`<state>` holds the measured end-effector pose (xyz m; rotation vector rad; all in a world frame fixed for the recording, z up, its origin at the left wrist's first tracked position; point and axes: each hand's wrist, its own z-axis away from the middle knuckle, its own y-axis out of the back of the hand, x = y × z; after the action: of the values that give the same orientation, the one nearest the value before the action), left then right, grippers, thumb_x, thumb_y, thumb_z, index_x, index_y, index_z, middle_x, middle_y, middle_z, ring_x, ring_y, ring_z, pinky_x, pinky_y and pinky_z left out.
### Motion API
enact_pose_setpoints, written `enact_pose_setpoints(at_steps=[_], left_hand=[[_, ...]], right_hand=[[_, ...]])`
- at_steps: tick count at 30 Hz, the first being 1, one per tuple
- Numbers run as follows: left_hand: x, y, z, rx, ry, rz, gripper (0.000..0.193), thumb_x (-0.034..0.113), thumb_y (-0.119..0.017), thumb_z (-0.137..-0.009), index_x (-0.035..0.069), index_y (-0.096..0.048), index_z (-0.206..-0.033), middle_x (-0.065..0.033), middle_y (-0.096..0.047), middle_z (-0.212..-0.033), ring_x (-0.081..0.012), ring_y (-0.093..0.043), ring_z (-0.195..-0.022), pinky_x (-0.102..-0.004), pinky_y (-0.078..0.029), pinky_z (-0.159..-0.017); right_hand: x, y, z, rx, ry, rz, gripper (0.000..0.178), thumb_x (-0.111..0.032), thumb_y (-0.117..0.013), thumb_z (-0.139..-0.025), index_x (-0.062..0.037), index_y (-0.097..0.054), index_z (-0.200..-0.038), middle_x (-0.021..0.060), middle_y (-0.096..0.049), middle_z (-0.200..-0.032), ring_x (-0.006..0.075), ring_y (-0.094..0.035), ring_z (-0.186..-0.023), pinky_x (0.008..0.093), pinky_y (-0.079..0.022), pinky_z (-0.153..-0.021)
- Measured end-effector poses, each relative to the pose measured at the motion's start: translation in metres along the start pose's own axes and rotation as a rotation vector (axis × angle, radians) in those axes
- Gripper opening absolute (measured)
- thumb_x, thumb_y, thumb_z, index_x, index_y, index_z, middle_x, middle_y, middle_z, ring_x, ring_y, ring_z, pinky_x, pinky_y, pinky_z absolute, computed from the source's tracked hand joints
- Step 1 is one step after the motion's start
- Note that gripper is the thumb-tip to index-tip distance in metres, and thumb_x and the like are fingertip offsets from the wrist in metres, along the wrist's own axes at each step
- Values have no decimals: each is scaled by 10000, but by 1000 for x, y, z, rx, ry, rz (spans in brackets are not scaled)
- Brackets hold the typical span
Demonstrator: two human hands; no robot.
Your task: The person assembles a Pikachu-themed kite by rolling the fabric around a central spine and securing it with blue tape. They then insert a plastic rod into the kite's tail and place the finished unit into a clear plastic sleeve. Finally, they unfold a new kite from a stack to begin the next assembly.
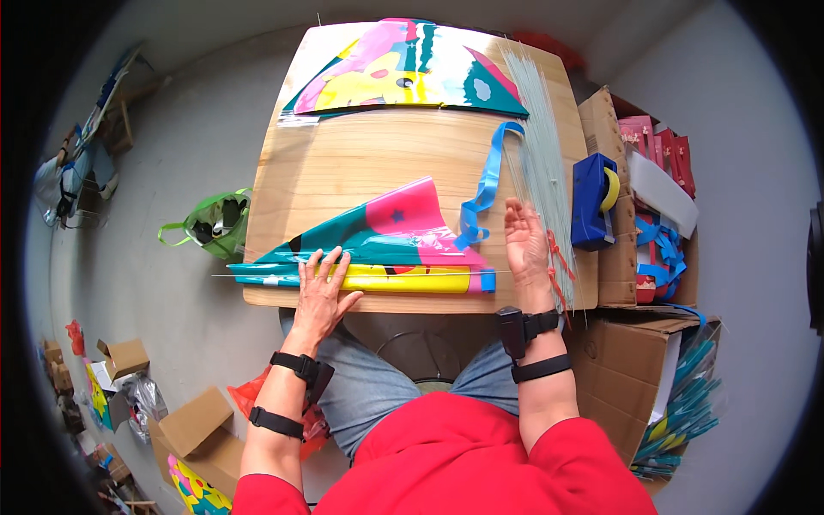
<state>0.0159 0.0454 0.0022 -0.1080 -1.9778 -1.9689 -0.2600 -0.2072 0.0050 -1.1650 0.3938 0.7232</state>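
Observation:
My left hand [322,292] lies with its fingers spread on a folded kite [356,245] of glossy teal, pink and yellow film. Along the kite's near fold runs a thin rod [412,275], its left end sticking out past the table edge. A short blue piece [487,281] shows at the fold's right end. My right hand [525,245] is raised at the right of the kite, palm turned inward and fingers loosely stretched, with nothing visible in it. Close to its fingertips a curled blue ribbon [489,172] lies on the table.
Another kite sheet [403,77] covers the wooden table's [360,154] far side. A bundle of thin rods [541,137] and red ties [558,257] lie at the right, beside a blue tape dispenser [592,202]. Cardboard boxes [614,343] stand right; a green bag [225,232] stands left.

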Motion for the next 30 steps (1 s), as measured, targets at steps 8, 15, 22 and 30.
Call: enact_pose_setpoints(at_steps=[8,15,22,30], left_hand=[[1,3,0,2,-6,-12,758,396,-729,-821,126,-429,-1463,-81,-372,-1504,-357,-288,-1385,-550,-225,-1157],[-3,-3,-2,10,-20,43,772,436,-727,-807,143,-435,-1459,-64,-381,-1490,-351,-280,-1390,-598,-208,-1156],[3,6,-2,-28,8,20,784,385,-743,-802,123,-422,-1467,-77,-367,-1515,-359,-278,-1392,-556,-205,-1170],[-1,1,2,-26,14,28,803,426,-733,-799,145,-405,-1476,-54,-360,-1508,-346,-245,-1415,-608,-183,-1167]], right_hand=[[33,16,46,-63,446,1847,361,-350,-797,-755,-51,-691,-928,132,-678,-850,273,-650,-741,425,-508,-699],[56,0,5,-136,68,1010,217,-183,-691,-896,-2,-619,-992,127,-706,-885,179,-677,-697,313,-546,-618],[42,-6,18,-299,-137,763,456,-24,-680,-893,70,-489,-1297,145,-702,-1023,188,-686,-915,278,-555,-817],[1,-14,-25,-89,-96,228,264,-92,-608,-964,18,-572,-1201,117,-681,-1082,223,-678,-991,367,-551,-888]])
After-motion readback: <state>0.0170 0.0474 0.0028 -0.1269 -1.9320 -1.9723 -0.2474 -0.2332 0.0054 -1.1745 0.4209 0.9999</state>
